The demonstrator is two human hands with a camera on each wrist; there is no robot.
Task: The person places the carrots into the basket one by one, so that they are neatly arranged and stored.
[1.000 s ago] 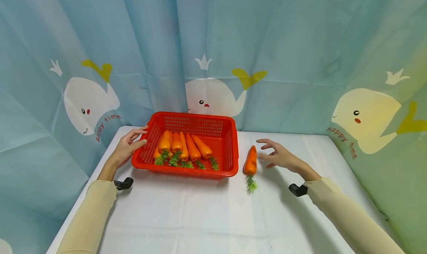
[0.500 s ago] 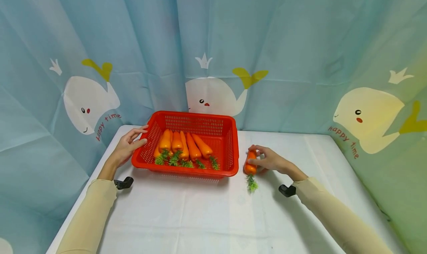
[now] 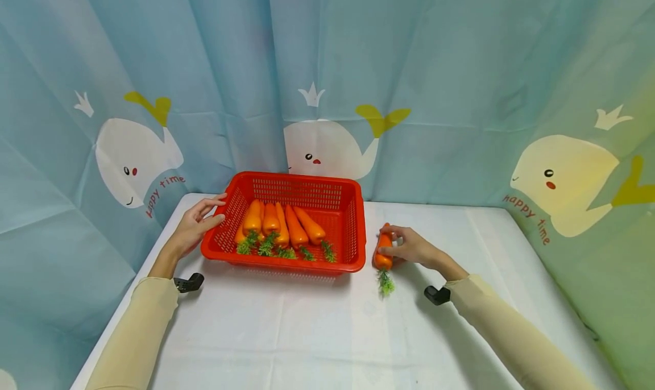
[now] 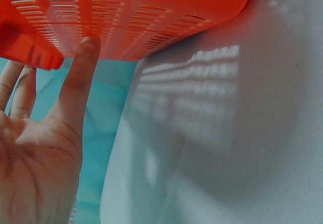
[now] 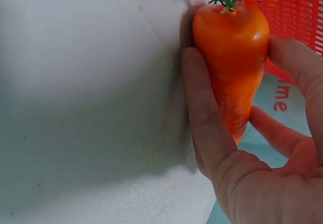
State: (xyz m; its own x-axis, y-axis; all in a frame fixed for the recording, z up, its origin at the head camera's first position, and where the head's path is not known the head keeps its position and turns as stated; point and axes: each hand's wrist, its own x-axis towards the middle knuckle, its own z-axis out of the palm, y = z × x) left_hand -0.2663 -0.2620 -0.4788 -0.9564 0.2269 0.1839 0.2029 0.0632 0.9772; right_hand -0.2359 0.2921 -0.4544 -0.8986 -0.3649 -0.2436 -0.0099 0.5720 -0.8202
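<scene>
A toy-like orange carrot [image 3: 382, 261] with a feathery green top lies on the white table, just right of the red basket [image 3: 281, 265]. My right hand [image 3: 415, 248] grips it from the right. In the right wrist view, thumb and fingers lie along opposite sides of the carrot [image 5: 231, 45], whose narrow tip is partly hidden by the hand. My left hand [image 3: 191, 228] rests at the basket's left end. Its thumb touches the slotted basket wall [image 4: 121, 24] in the left wrist view, while the other fingers reach to the rim, fairly straight. Several similar carrots [image 3: 297, 233] lie inside the basket.
The white tablecloth [image 3: 286, 333] extends in front of the basket and around the right arm. A blue curtain [image 3: 450, 94] printed with whales hangs right behind the table. The basket's right part shows bare red floor.
My right hand has moved left onto the loose carrot and now grips it; one second ago it was apart from it. The left hand and the basket have stayed in place.
</scene>
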